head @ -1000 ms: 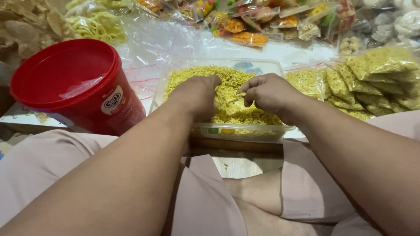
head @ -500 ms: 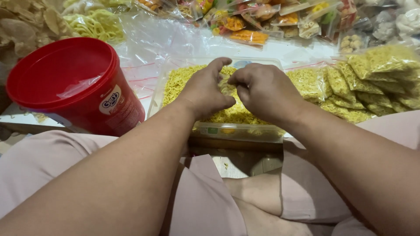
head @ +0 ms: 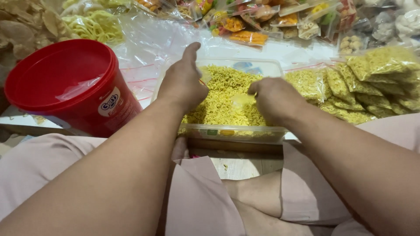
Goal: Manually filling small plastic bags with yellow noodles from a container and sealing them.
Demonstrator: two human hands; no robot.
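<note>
Yellow noodle snack [head: 223,98] in clear tub [head: 262,65], left hand [head: 183,81] released, right hand [head: 271,96] pinching snack, plastic-covered floor [head: 144,48].

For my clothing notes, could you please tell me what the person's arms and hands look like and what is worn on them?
Both forearms are bare, no sleeves in view. The left hand and right hand show no gloves, rings or watch.

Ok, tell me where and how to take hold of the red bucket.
Grip the red bucket by its rim, probably from above on the near side. It stands tilted with its open mouth upward, and the wide body looks too broad for one hand; the left hand is nearest.
</note>
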